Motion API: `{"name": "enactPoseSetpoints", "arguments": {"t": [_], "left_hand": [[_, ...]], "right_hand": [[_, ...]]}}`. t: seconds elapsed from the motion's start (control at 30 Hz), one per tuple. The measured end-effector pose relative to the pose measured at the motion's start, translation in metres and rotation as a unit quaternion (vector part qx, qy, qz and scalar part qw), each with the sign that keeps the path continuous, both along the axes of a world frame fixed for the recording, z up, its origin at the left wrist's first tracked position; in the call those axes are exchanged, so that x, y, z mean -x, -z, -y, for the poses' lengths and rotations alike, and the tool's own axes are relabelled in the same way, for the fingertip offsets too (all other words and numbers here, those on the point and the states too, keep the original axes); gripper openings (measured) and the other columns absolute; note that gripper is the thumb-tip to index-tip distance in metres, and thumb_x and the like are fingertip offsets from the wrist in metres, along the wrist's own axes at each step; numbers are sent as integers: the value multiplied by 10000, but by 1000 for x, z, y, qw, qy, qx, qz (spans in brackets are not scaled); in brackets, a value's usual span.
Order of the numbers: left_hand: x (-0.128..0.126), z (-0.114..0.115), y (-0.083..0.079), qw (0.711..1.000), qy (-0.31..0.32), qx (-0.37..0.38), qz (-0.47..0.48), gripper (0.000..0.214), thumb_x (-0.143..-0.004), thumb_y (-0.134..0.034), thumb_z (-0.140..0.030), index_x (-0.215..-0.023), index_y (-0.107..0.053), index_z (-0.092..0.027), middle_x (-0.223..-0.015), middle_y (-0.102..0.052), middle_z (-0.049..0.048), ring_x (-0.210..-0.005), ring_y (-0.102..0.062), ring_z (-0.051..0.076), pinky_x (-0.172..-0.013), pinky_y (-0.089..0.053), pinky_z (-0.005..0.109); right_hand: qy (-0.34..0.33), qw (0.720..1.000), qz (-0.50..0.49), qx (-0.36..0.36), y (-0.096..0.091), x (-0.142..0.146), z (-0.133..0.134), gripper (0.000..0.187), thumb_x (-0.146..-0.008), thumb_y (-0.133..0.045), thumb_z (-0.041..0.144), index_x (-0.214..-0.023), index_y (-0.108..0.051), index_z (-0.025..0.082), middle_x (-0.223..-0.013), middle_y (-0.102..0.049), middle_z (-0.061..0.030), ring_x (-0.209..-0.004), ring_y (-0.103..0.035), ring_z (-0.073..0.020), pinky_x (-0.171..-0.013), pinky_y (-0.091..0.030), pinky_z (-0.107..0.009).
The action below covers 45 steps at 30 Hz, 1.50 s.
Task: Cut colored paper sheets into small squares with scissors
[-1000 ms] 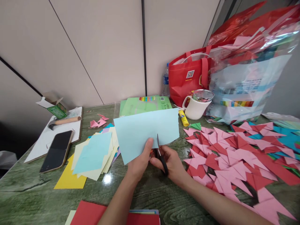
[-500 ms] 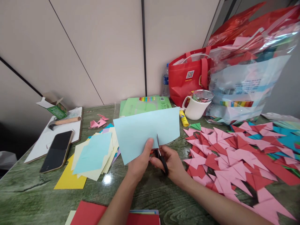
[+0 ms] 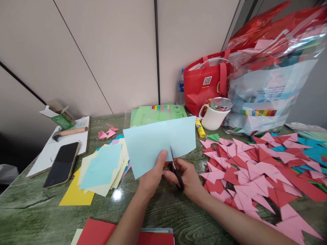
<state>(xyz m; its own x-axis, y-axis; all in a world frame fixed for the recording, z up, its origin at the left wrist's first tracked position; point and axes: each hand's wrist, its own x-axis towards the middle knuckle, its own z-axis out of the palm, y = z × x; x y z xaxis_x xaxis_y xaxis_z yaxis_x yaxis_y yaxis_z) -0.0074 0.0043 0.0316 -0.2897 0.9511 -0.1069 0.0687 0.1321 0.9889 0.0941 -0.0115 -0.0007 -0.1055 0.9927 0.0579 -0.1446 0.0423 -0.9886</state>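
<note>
A light blue sheet of paper [image 3: 148,143] is raised above the table, tilted toward me. My left hand [image 3: 152,175] pinches its lower edge, thumb on the near face and the fingers hidden behind. Black-handled scissors [image 3: 178,178] are in my right hand [image 3: 187,177], with fingers through the handles. One blade lies over the paper's near face, just right of my left thumb, pointing up into the sheet. The other blade is hidden behind the paper. Left of the sheet, a pile of cut paper pieces [image 3: 100,170] lies with a light blue one on top.
Folded pink and red paper pieces [image 3: 250,170] cover the right side. Behind stand a white mug [image 3: 214,117], a yellow glue stick [image 3: 200,128] and a red bag [image 3: 201,85]. A phone [image 3: 62,165] and a hammer [image 3: 70,132] lie left. Red paper [image 3: 97,233] is at the front edge.
The scissors' blade tip has shifted very slightly up and left on the paper. Both hands and the sheet stay almost in place.
</note>
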Motion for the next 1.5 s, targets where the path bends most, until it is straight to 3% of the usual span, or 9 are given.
{"name": "enactPoseSetpoints", "arguments": {"t": [0.93,1.17,1.5], "left_hand": [[-3,1,-3,997,28,4,71,267,-665,-622,-353,-843,-651,-156,-820,-678,70,-755,-632,169,-788,-477,285],[-2,1,-2,998,24,-8,65,322,-625,-639,-415,-810,-651,-152,-792,-673,74,-736,-633,190,-772,-485,314],[-2,0,3,990,74,17,117,389,-626,-607,-475,-787,-639,-122,-705,-662,79,-583,-618,172,-490,-496,248]], "right_hand": [[16,1000,15,13,1,0,1,289,-631,-658,390,-602,-452,190,-439,-464,58,-380,-416,-76,-364,-366,-191],[4,1000,-6,15,2,0,1,248,-639,-664,355,-681,-506,169,-453,-484,60,-380,-426,-70,-365,-370,-181],[6,999,-14,32,-1,1,1,270,-621,-677,368,-690,-510,167,-478,-522,47,-402,-470,-86,-387,-396,-196]]}}
